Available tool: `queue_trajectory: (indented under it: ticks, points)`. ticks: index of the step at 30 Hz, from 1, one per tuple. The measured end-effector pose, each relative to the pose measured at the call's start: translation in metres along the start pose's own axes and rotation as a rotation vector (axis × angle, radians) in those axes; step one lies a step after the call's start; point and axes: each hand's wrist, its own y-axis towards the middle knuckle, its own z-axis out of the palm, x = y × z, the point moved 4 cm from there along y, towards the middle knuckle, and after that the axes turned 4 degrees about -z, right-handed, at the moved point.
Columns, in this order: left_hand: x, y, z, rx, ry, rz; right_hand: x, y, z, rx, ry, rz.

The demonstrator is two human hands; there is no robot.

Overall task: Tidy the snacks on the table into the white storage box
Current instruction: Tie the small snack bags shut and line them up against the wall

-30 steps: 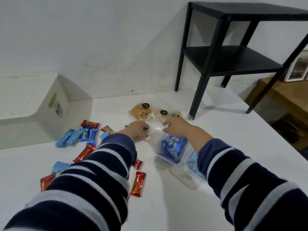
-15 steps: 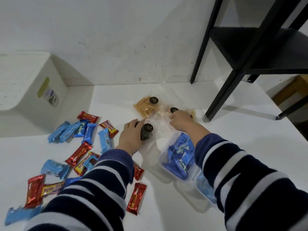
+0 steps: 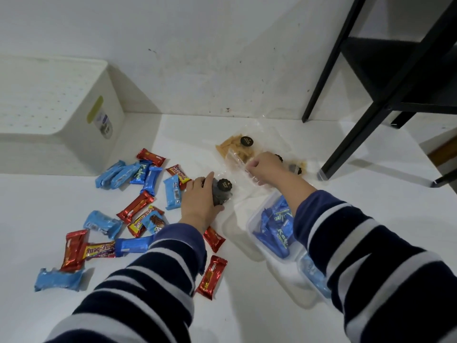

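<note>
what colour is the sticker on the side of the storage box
Yellow-green, on the white storage box, clearest in the head view.

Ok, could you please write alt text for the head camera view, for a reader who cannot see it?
A person's left hand grips a dark snack bag while the right hand pinches a clear snack bag on a white table. Blue and red wrapped bars lie scattered beside an overturned white storage box.

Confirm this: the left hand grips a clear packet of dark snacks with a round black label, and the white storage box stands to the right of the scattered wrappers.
Wrong side. The head view shows the white storage box to the left of the scattered wrappers, against the wall. The left hand does grip the clear packet of dark snacks with a round black label.
</note>
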Motion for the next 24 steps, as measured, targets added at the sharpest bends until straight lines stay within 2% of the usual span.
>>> queue_trajectory:
  ticks: [3, 11, 24]
  points:
    - [0.004, 0.002, 0.0, 0.01, -0.03, 0.021, 0.0, 0.0, -0.009, -0.07, -0.08, 0.02]
    - [0.004, 0.004, 0.002, 0.034, -0.101, 0.026, 0.009, -0.009, -0.022, -0.119, 0.162, 0.064]
    - [0.013, 0.002, 0.006, -0.022, -0.189, 0.059, 0.003, -0.008, -0.023, -0.088, 0.044, 0.099]
